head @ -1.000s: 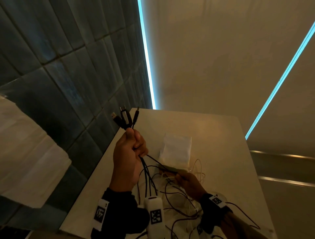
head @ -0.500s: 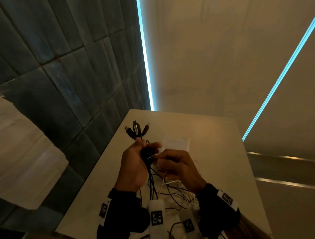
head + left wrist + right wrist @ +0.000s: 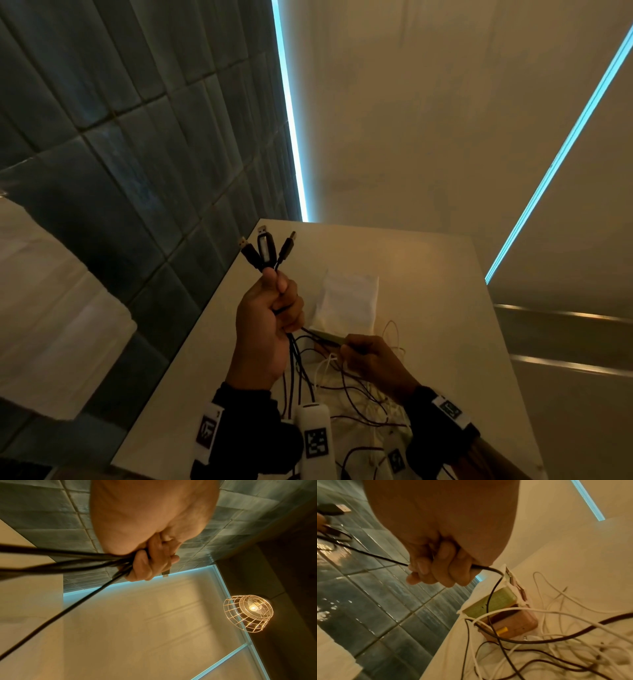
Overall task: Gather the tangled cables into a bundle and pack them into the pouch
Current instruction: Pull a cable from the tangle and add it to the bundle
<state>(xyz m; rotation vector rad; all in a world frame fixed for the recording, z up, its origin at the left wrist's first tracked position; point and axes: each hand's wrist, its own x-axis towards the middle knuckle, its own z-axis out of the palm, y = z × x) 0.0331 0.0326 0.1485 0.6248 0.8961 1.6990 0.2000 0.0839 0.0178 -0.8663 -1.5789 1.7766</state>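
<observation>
- The left hand point(image 3: 267, 318) was raised above the table point(image 3: 428, 274), its fingers point(image 3: 150, 566) curled tight round a bunch of black cables point(image 3: 294, 363); three USB plugs point(image 3: 265, 250) stood up out of the fist.
- The right hand point(image 3: 373, 359) was lower, fingers point(image 3: 436, 572) closed round one thin black cable point(image 3: 376, 557) that ran taut toward the left fist.
- A tangle of white and dark cables point(image 3: 556, 635) lay loose on the table beneath both hands.
- The white pouch point(image 3: 346, 301) lay flat on the table just beyond the hands, cables touching its near edge.
- A tiled wall point(image 3: 120, 154) stood to the left; a caged lamp point(image 3: 247, 613) glowed above.
</observation>
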